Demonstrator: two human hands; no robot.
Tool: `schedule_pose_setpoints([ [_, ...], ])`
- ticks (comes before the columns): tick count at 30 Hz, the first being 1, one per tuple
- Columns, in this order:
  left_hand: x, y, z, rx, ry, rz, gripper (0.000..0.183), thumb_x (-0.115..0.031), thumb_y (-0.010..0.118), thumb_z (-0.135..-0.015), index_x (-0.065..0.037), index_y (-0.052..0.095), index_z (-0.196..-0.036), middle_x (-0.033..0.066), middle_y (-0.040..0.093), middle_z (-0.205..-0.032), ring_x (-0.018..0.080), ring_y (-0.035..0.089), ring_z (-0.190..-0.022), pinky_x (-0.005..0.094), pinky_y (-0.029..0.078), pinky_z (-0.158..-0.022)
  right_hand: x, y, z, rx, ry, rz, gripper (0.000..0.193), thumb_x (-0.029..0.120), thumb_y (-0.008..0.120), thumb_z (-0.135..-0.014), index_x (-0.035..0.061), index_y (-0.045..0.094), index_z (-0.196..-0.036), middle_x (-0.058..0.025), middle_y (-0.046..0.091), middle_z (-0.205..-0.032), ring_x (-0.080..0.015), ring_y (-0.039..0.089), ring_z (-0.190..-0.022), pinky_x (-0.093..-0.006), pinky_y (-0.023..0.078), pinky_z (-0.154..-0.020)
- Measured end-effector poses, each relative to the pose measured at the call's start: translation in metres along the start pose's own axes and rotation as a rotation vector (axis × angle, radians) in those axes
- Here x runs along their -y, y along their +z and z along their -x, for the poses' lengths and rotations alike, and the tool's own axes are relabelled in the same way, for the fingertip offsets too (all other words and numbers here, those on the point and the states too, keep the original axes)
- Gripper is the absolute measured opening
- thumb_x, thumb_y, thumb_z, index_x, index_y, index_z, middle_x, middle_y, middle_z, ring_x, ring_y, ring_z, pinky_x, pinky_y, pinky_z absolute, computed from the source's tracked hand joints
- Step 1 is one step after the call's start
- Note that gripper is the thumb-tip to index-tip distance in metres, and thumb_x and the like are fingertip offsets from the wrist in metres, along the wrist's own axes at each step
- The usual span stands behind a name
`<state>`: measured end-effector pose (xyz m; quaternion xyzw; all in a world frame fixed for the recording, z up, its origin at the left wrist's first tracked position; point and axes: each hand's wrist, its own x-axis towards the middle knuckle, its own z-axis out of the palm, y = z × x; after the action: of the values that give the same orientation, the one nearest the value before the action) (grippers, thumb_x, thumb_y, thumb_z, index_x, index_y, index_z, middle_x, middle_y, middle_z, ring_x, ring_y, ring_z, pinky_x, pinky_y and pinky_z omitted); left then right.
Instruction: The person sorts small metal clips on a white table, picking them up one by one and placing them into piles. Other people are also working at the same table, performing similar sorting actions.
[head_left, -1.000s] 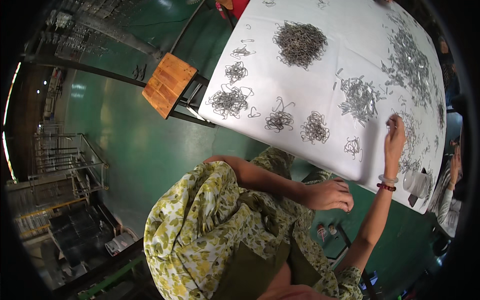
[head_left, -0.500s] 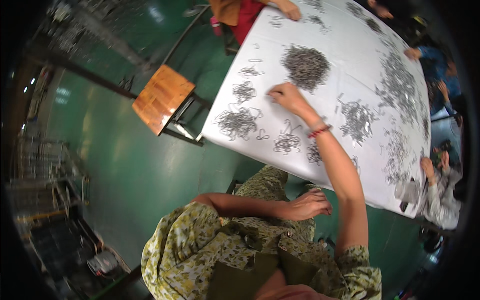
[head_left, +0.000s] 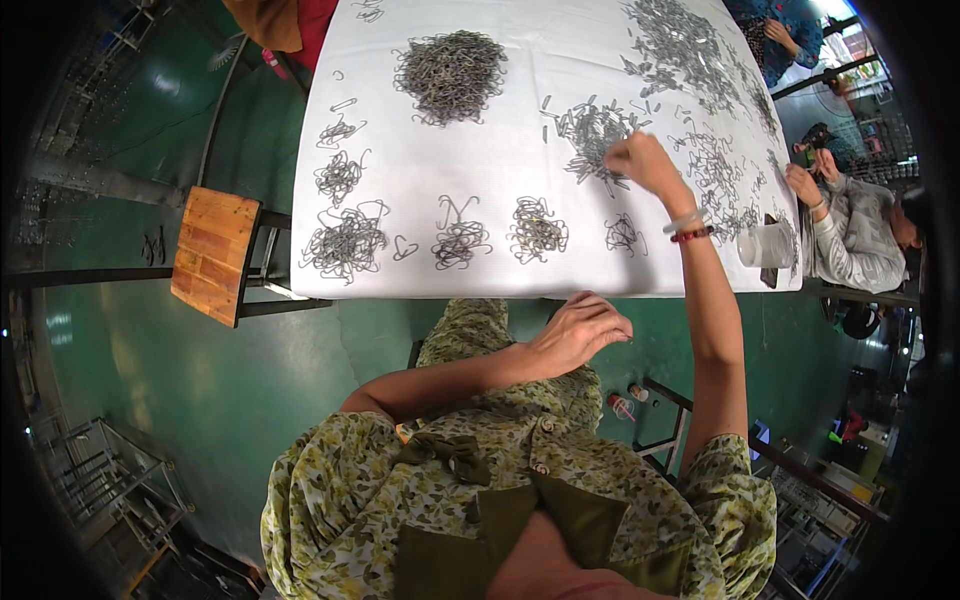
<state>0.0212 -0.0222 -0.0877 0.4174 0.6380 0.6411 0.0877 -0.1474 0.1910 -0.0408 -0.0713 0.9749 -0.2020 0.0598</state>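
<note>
My right hand reaches over a pile of short grey metal pieces, its fingers drawn together at the pile's near right edge. Whether anything sits between those fingertips is hidden. Held low in front of the table edge is my left hand, fingers bent and pressed together; I cannot make out what they hold. Small heaps of bent wire hooks lie along the near and left edges, including one heap and a smaller one below my right hand. A large round mound of wire hooks stands farther back.
A white cloth covers the table. More metal pieces spread over its right side. A translucent cup stands at the right corner. A wooden stool is at the left. Co-workers sit around, one in a light sleeve.
My right hand has moved from beside the large mound rightward to the pile of short metal pieces. My left hand stays low in front of the table. The view has turned toward the right.
</note>
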Motion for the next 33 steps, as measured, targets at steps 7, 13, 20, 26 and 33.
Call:
schedule_pose_setpoints([
  [7, 0.001, 0.003, -0.003, -0.003, -0.018, -0.035, 0.011, -0.018, 0.062, -0.087, -0.007, 0.064, -0.088, 0.0041, 0.064, -0.085, 0.0217, 0.059, -0.087, 0.0363, 0.042, -0.086, -0.024, 0.063, 0.041, -0.266, 0.020, 0.001, 0.010, -0.003, 0.062, -0.072, -0.0075, 0.065, -0.080, -0.0267, 0.063, -0.079, -0.0399, 0.063, -0.077, -0.0422, 0.051, -0.068],
  [13, -0.010, 0.003, -0.003, 0.001, -0.065, -0.083, 0.011, -0.015, 0.062, -0.087, -0.005, 0.063, -0.092, 0.0068, 0.064, -0.087, 0.0250, 0.059, -0.088, 0.0366, 0.043, -0.085, -0.039, 0.072, 0.053, -0.369, 0.014, 0.122, 0.009, -0.004, 0.059, -0.072, -0.0077, 0.063, -0.079, -0.0274, 0.061, -0.076, -0.0430, 0.061, -0.074, -0.0441, 0.049, -0.064],
  [20, -0.019, 0.015, -0.005, -0.032, -0.109, -0.054, 0.011, -0.010, 0.063, -0.086, -0.002, 0.065, -0.094, 0.0082, 0.066, -0.092, 0.0209, 0.062, -0.087, 0.0321, 0.048, -0.078, -0.012, 0.057, 0.147, -0.406, 0.318, -0.962, 0.021, 0.002, 0.059, -0.079, -0.0050, 0.067, -0.097, -0.0051, 0.062, -0.071, -0.0108, 0.054, -0.059, -0.0251, 0.043, -0.054],
  [26, -0.017, 0.030, -0.010, -0.002, -0.307, 0.093, 0.013, -0.011, 0.063, -0.089, -0.001, 0.064, -0.097, 0.0045, 0.066, -0.091, 0.0108, 0.062, -0.088, 0.0261, 0.048, -0.080, 0.012, 0.041, 0.211, -0.420, 0.290, -1.440, 0.019, 0.002, 0.060, -0.080, -0.0042, 0.066, -0.097, -0.0012, 0.058, -0.070, -0.0070, 0.047, -0.059, -0.0197, 0.039, -0.054],
  [33, -0.018, 0.031, -0.020, 0.020, -0.362, 0.234, 0.014, -0.013, 0.063, -0.090, -0.001, 0.064, -0.097, 0.0041, 0.067, -0.093, 0.0098, 0.061, -0.089, 0.0250, 0.048, -0.082, 0.037, 0.039, 0.247, -0.582, 0.239, -1.331, 0.014, 0.004, 0.063, -0.085, -0.0059, 0.066, -0.095, -0.0032, 0.060, -0.073, -0.0074, 0.048, -0.061, -0.0207, 0.039, -0.054],
])
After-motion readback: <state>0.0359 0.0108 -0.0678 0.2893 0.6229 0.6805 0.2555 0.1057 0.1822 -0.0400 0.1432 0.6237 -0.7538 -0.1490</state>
